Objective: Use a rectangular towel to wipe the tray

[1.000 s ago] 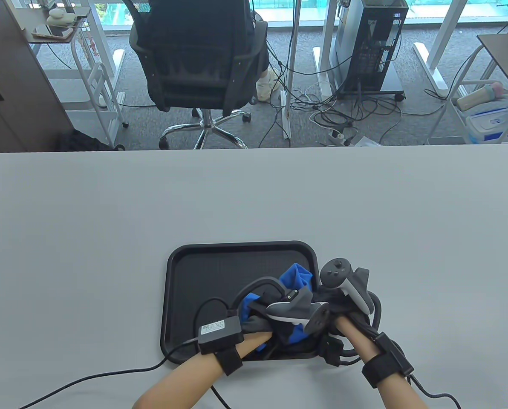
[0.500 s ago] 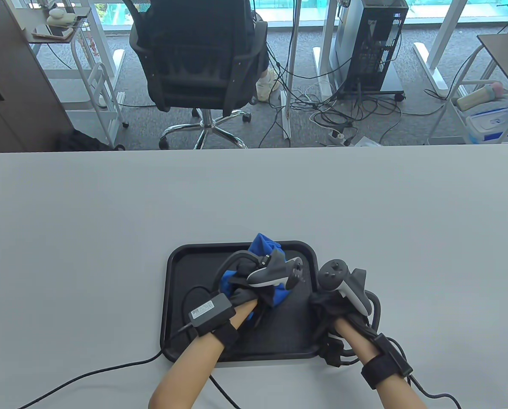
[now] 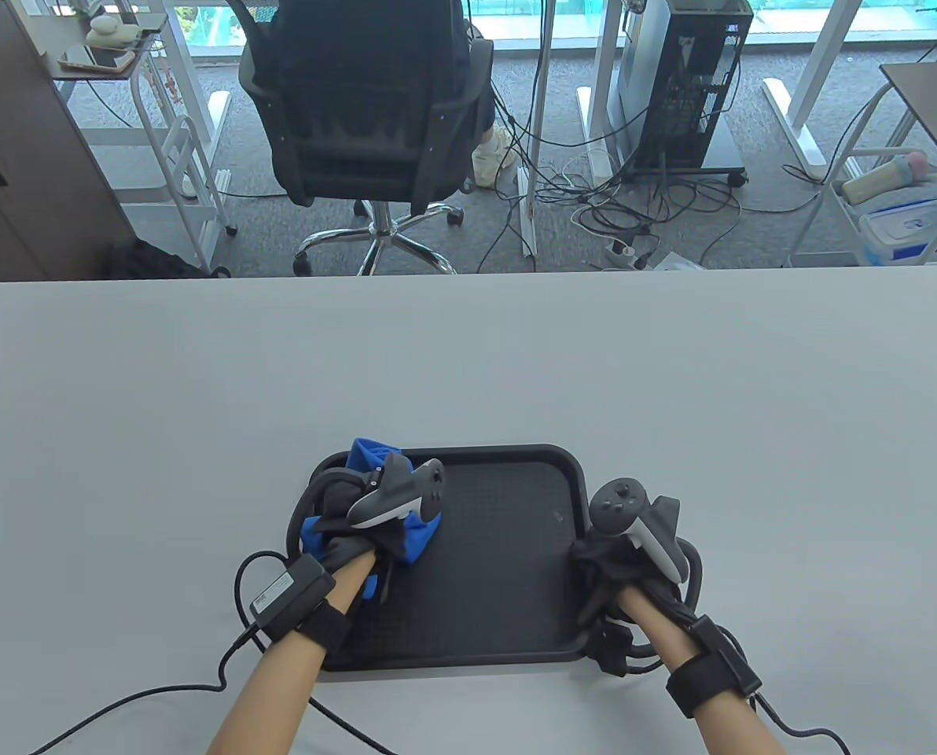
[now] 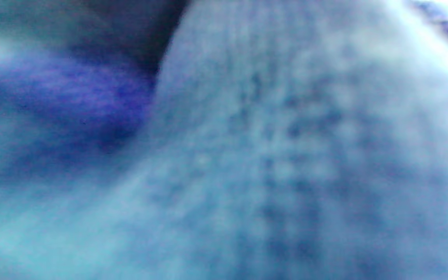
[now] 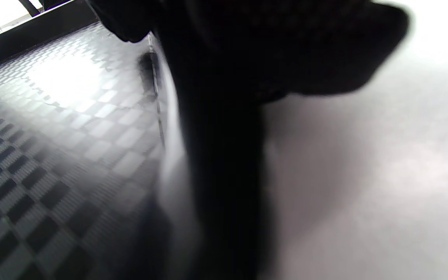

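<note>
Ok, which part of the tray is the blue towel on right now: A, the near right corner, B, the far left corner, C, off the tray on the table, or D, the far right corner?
B: the left hand presses the blue towel into the tray's far left corner.

We sit in an office: beyond our grey table (image 3: 468, 354), a black swivel chair (image 3: 366, 118) at 11 o'clock, a computer tower (image 3: 692, 79) at 1 o'clock, tangled cables (image 3: 626, 212) on grey carpet, white desk legs (image 3: 795, 79).

Bare forearms (image 3: 280, 692) – black wrist straps (image 3: 323, 627), dark gloves (image 3: 618, 574), grey trackers (image 3: 394, 495), trailing cables (image 3: 146, 696).
</note>
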`<act>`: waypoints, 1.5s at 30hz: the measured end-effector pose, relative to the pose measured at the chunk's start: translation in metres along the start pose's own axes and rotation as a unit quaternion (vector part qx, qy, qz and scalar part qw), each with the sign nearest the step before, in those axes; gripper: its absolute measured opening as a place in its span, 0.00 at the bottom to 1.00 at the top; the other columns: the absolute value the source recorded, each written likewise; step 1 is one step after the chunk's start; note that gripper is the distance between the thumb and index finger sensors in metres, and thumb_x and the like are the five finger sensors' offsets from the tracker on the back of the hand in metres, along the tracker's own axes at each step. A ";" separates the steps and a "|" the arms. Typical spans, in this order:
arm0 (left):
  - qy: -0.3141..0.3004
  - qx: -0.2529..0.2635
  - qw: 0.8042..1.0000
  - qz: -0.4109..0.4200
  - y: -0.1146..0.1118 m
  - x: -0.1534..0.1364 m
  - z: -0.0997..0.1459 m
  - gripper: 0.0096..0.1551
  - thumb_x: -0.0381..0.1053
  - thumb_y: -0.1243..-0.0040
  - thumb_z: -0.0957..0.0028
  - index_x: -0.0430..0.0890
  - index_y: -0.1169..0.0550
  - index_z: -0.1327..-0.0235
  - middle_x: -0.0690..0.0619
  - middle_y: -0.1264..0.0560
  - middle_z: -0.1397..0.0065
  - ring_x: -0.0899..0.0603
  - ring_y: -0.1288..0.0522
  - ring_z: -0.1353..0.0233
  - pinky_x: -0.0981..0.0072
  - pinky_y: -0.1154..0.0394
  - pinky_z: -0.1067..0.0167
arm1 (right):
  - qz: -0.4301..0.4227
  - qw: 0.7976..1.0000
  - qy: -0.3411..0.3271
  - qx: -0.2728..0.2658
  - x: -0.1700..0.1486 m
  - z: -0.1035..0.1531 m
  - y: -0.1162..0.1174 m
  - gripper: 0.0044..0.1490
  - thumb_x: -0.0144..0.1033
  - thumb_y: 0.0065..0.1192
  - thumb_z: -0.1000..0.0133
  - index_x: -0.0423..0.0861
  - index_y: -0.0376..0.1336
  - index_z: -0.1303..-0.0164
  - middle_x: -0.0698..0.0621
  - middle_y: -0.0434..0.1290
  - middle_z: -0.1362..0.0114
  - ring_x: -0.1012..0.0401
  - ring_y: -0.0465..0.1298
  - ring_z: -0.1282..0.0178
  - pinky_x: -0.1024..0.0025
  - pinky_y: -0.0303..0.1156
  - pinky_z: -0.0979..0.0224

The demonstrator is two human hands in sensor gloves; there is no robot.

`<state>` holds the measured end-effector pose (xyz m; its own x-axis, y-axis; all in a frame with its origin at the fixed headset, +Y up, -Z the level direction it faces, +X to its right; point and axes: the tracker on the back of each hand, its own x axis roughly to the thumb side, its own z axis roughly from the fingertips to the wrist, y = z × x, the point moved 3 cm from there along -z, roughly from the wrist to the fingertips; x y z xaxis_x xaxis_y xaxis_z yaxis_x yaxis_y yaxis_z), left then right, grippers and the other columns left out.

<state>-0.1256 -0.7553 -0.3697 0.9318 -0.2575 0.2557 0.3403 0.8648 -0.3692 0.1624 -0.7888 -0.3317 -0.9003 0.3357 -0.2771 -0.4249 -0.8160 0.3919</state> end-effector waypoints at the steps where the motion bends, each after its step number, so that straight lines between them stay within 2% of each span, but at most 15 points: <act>1: -0.014 0.002 1.000 -0.005 -0.004 0.000 0.006 0.32 0.49 0.39 0.47 0.48 0.33 0.29 0.44 0.30 0.24 0.45 0.20 0.38 0.45 0.27 0.37 | 0.001 1.000 0.000 0.001 0.000 0.000 0.000 0.29 0.45 0.60 0.46 0.35 0.61 0.49 0.43 0.78 0.69 0.58 0.80 0.81 0.65 0.77 0.81; 11: -0.108 -0.006 0.994 -0.031 -0.024 0.014 0.057 0.34 0.50 0.39 0.48 0.46 0.34 0.28 0.42 0.31 0.24 0.46 0.20 0.38 0.46 0.26 0.37 | -0.003 1.000 0.001 0.004 -0.001 -0.001 0.000 0.29 0.45 0.59 0.46 0.34 0.61 0.49 0.43 0.78 0.69 0.58 0.80 0.81 0.65 0.77 0.80; 22: -0.217 0.016 0.973 -0.074 -0.023 0.073 0.087 0.34 0.51 0.40 0.47 0.46 0.34 0.28 0.41 0.31 0.24 0.46 0.20 0.38 0.47 0.26 0.37 | -0.003 1.000 -0.002 0.012 0.000 -0.001 0.000 0.29 0.45 0.58 0.45 0.34 0.60 0.48 0.42 0.78 0.68 0.57 0.80 0.81 0.65 0.77 0.80; 30: -0.263 0.037 0.959 -0.102 -0.007 0.127 0.087 0.34 0.51 0.40 0.47 0.46 0.35 0.28 0.42 0.31 0.24 0.46 0.20 0.38 0.47 0.26 0.37 | -0.001 1.000 -0.007 0.011 0.000 -0.002 0.000 0.29 0.45 0.58 0.45 0.34 0.60 0.48 0.43 0.78 0.68 0.58 0.80 0.81 0.65 0.77 0.80; 34: -0.276 0.034 0.953 -0.118 0.004 0.150 0.078 0.34 0.51 0.40 0.47 0.47 0.35 0.28 0.42 0.31 0.24 0.46 0.20 0.38 0.47 0.26 0.37 | 0.000 1.000 -0.007 0.012 0.000 -0.002 0.000 0.29 0.45 0.58 0.45 0.34 0.60 0.48 0.43 0.78 0.68 0.58 0.80 0.80 0.65 0.77 0.80; 40: -0.273 0.037 0.955 -0.105 0.015 0.161 0.062 0.34 0.51 0.41 0.47 0.47 0.35 0.27 0.42 0.32 0.24 0.46 0.20 0.37 0.46 0.26 0.37 | -0.003 1.000 -0.008 0.015 -0.001 -0.002 0.001 0.28 0.45 0.58 0.45 0.35 0.60 0.47 0.43 0.77 0.67 0.58 0.80 0.80 0.65 0.77 0.79; 45: -0.239 0.033 0.965 -0.104 0.025 0.168 0.045 0.34 0.51 0.41 0.46 0.48 0.36 0.26 0.43 0.33 0.22 0.46 0.21 0.36 0.46 0.27 0.36 | -0.008 1.000 -0.009 0.020 -0.002 -0.002 0.001 0.28 0.45 0.58 0.45 0.35 0.60 0.47 0.43 0.77 0.67 0.57 0.80 0.79 0.64 0.77 0.78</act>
<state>0.0338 -0.7576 -0.2958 0.6743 -0.2137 0.7068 0.4906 0.8451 -0.2124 0.1637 -0.7908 -0.3325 -0.8950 0.3566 -0.2678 -0.4418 -0.7909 0.4234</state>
